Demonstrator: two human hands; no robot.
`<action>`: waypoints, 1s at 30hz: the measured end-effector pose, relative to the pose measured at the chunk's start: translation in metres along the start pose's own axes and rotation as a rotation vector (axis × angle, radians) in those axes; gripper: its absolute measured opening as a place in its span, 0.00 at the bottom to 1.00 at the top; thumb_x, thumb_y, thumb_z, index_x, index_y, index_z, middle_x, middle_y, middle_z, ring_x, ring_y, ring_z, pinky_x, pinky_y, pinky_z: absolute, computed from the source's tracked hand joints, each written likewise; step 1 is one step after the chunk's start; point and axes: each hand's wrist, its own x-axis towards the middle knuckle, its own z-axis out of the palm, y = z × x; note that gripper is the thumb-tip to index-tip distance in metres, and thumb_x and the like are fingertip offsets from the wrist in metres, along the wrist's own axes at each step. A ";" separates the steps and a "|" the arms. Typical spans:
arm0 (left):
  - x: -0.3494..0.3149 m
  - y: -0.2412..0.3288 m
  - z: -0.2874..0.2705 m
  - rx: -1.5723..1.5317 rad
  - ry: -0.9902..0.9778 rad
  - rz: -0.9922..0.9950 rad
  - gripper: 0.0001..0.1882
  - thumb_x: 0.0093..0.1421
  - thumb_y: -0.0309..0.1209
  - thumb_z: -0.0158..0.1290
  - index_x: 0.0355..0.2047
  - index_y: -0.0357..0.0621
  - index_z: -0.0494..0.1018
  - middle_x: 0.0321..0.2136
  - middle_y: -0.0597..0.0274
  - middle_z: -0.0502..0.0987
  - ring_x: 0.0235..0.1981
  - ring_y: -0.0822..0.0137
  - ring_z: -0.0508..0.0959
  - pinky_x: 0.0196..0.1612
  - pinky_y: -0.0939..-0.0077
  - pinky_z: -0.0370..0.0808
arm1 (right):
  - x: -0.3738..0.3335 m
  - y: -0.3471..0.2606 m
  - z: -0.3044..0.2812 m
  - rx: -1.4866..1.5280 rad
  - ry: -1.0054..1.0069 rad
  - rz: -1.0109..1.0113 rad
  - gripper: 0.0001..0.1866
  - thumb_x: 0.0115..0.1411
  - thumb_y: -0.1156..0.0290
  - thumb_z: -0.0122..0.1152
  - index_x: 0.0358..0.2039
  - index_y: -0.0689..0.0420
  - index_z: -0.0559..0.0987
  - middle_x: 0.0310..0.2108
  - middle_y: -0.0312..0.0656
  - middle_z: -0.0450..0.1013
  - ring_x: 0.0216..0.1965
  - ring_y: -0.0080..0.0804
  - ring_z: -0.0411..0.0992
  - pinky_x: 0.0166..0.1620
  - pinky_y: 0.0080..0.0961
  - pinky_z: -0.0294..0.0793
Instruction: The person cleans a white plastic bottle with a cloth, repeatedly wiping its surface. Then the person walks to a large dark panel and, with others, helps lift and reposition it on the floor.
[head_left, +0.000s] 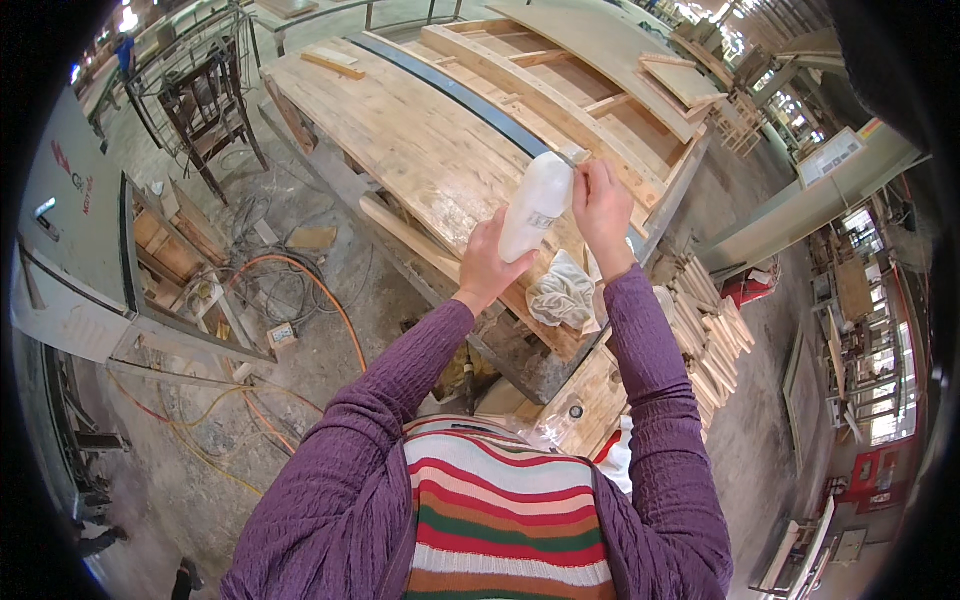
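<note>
Above wooden workbench [420,150], white bottle [533,205], crumpled bag [562,293], stacked slats [715,335]

A long plank worktop [400,140] fills the middle, with a wooden frame [560,80] lying along its far side. A crumpled plastic bag [563,292] sits at its near edge. Stacked wooden slats [710,330] lie to the right. An orange cable [320,290] loops across the concrete floor [180,440] beside a dark chair [205,110].

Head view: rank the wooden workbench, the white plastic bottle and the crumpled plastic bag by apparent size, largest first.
1. Wooden workbench.
2. White plastic bottle, held in the left hand.
3. Crumpled plastic bag; close to the bottle in size, so that order is unsure.
</note>
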 end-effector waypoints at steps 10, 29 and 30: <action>-0.001 0.004 0.000 0.013 0.015 0.013 0.44 0.49 0.40 0.67 0.63 0.41 0.60 0.43 0.45 0.73 0.45 0.46 0.74 0.48 0.55 0.72 | 0.010 -0.001 -0.001 -0.067 0.006 -0.053 0.02 0.58 0.72 0.60 0.30 0.52 0.74 0.28 0.41 0.70 0.27 0.43 0.74 0.26 0.37 0.72; 0.001 0.001 -0.001 0.011 0.011 0.010 0.45 0.50 0.43 0.67 0.64 0.43 0.60 0.45 0.44 0.73 0.46 0.46 0.73 0.49 0.56 0.72 | -0.001 -0.016 -0.007 -0.181 -0.092 -0.189 0.06 0.55 0.74 0.62 0.29 0.53 0.72 0.28 0.40 0.68 0.27 0.40 0.73 0.26 0.36 0.72; 0.000 0.001 -0.002 0.001 0.007 -0.012 0.45 0.50 0.43 0.67 0.64 0.43 0.60 0.45 0.44 0.73 0.46 0.46 0.73 0.50 0.56 0.72 | 0.007 -0.014 -0.008 -0.185 -0.065 -0.162 0.06 0.54 0.74 0.62 0.29 0.53 0.73 0.28 0.40 0.68 0.27 0.40 0.73 0.26 0.36 0.72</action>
